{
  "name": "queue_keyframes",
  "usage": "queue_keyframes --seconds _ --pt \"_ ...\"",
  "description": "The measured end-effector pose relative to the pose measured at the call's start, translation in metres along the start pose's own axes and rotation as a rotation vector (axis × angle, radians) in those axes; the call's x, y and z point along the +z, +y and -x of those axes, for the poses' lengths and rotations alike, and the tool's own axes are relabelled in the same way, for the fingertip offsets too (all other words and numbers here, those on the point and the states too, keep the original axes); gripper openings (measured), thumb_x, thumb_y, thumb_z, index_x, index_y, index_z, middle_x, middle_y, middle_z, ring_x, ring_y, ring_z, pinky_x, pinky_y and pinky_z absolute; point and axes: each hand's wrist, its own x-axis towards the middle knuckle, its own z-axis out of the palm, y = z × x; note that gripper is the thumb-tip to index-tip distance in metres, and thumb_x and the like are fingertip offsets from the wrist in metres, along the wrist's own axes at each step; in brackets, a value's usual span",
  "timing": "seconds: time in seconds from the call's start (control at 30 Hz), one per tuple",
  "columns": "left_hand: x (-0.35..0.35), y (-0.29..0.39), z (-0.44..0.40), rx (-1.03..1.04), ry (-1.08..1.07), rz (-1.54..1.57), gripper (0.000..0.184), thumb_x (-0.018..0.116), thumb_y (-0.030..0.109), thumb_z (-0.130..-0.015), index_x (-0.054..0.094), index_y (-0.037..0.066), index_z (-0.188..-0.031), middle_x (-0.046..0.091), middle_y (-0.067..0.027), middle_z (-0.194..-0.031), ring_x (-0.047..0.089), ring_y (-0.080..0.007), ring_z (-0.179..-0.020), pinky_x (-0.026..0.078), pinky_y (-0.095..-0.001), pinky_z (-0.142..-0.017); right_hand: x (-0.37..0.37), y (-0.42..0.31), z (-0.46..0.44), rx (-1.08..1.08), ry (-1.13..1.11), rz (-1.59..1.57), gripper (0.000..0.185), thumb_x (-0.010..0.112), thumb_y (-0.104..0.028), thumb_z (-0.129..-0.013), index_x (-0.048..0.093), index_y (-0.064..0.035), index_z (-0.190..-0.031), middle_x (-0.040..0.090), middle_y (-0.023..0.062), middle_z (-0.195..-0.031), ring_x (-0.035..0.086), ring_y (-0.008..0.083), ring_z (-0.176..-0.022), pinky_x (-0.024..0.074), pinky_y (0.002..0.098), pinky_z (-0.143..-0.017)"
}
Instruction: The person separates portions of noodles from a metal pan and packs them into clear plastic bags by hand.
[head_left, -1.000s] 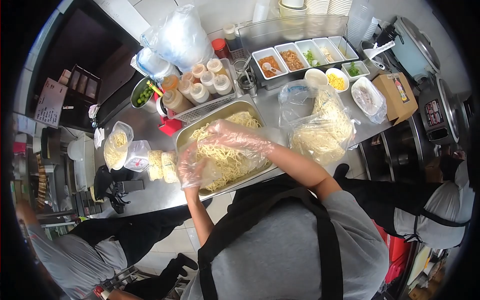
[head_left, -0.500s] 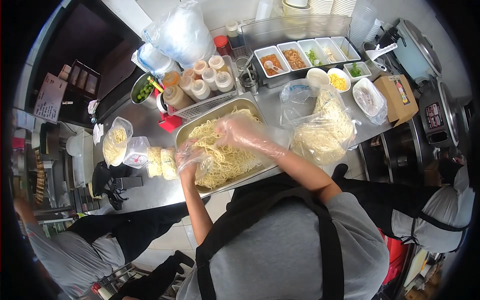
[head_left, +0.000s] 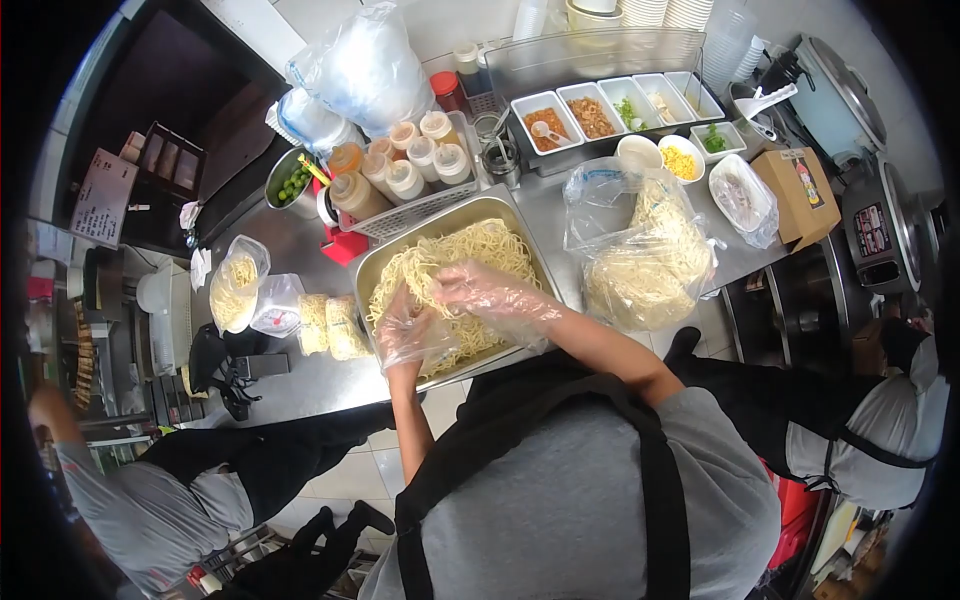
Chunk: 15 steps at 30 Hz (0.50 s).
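Pale yellow noodles (head_left: 495, 245) lie loose in a rectangular metal tray (head_left: 543, 268) in front of me. Clear plastic gloves cover both of my hands. My left hand (head_left: 408, 325) is at the tray's left side, its fingers closed on noodles. Close beside it, my right hand (head_left: 485, 290) reaches in from the right and grips strands of the same noodles. The fingertips of both hands are partly hidden among the strands. Two clear bags of portioned noodles (head_left: 330, 325) stand just left of the tray.
A large bag of noodles (head_left: 650, 270) sits right of the tray. Behind are squeeze bottles (head_left: 405, 180) in a basket and a rack of topping containers (head_left: 590, 112). A scale (head_left: 277, 305) and a bagged noodle bowl (head_left: 238, 285) stand left. Co-workers flank me.
My right hand has come down from a blurred, higher position over the noodles. My left hand has shifted right, and the two hands are now close together.
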Motion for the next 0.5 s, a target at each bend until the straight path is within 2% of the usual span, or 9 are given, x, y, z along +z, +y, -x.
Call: queue_keyframes --seconds 0.03,0.13,0.2,0.23,0.33,0.43,0.5 --pt "0.002 -0.004 0.001 0.006 0.001 0.035 0.044 0.07 0.001 -0.076 0.057 -0.002 -0.118 0.061 -0.0098 -0.115 0.057 -0.0154 -0.1 0.046 -0.0274 -0.086 -0.001 0.003 -0.002 -0.04 -0.078 0.0 0.034 0.063 -0.017 -0.086 0.057 0.0036 -0.112 0.061 0.002 -0.094 0.052 0.0069 -0.084 0.0438 0.0239 -0.074" --pt "0.007 -0.016 0.005 -0.018 0.014 0.061 0.042 0.072 0.004 -0.076 0.058 -0.002 -0.115 0.062 -0.0091 -0.109 0.057 -0.0145 -0.096 0.046 -0.0273 -0.084 0.004 -0.008 0.004 -0.018 -0.025 -0.015 0.035 0.062 -0.016 -0.086 0.056 0.0042 -0.114 0.06 0.0016 -0.093 0.052 0.0067 -0.084 0.0434 0.0236 -0.073" --pt "0.012 -0.015 0.009 -0.082 0.027 -0.031 0.038 0.073 0.005 -0.075 0.06 -0.001 -0.11 0.062 -0.0075 -0.102 0.056 -0.0142 -0.093 0.047 -0.0282 -0.081 0.01 -0.009 0.005 0.007 0.102 -0.027 0.035 0.061 -0.016 -0.086 0.055 0.0043 -0.114 0.06 0.0013 -0.09 0.052 0.0061 -0.083 0.0435 0.0233 -0.071" --pt "0.011 -0.002 0.009 -0.142 -0.034 -0.068 0.032 0.074 0.005 -0.075 0.062 0.0 -0.104 0.062 -0.0055 -0.096 0.056 -0.0128 -0.086 0.047 -0.0267 -0.075 0.011 -0.009 0.005 0.018 0.168 -0.033 0.035 0.06 -0.016 -0.087 0.055 0.0043 -0.114 0.06 0.0011 -0.089 0.052 0.0059 -0.082 0.0435 0.0231 -0.071" --pt "0.01 -0.023 0.011 -0.062 0.113 -0.003 0.024 0.07 0.007 -0.079 0.063 0.001 -0.101 0.062 -0.003 -0.088 0.055 -0.0104 -0.078 0.046 -0.0255 -0.068 0.01 -0.007 0.002 -0.045 0.234 -0.022 0.043 0.061 -0.017 -0.086 0.052 0.0073 -0.12 0.06 0.0018 -0.081 0.05 0.0055 -0.066 0.0433 0.0229 -0.059" --pt "-0.011 -0.027 0.002 -0.096 0.136 0.256 0.016 0.069 0.006 -0.08 0.065 0.003 -0.095 0.063 -0.0013 -0.082 0.054 -0.0082 -0.07 0.044 -0.0234 -0.064 -0.007 0.0 -0.001 0.057 0.256 0.081 0.039 0.059 -0.017 -0.087 0.053 0.0061 -0.118 0.06 0.0024 -0.08 0.052 0.0058 -0.065 0.0441 0.0231 -0.057" --pt "-0.019 -0.029 0.0 -0.08 0.209 0.256 0.012 0.068 0.004 -0.081 0.065 0.004 -0.093 0.062 0.0003 -0.081 0.053 -0.0065 -0.069 0.044 -0.0216 -0.063 -0.012 -0.006 0.001 0.038 0.276 0.085 0.035 0.058 -0.016 -0.088 0.054 0.006 -0.114 0.059 0.0022 -0.078 0.052 0.0061 -0.063 0.0445 0.0235 -0.056"
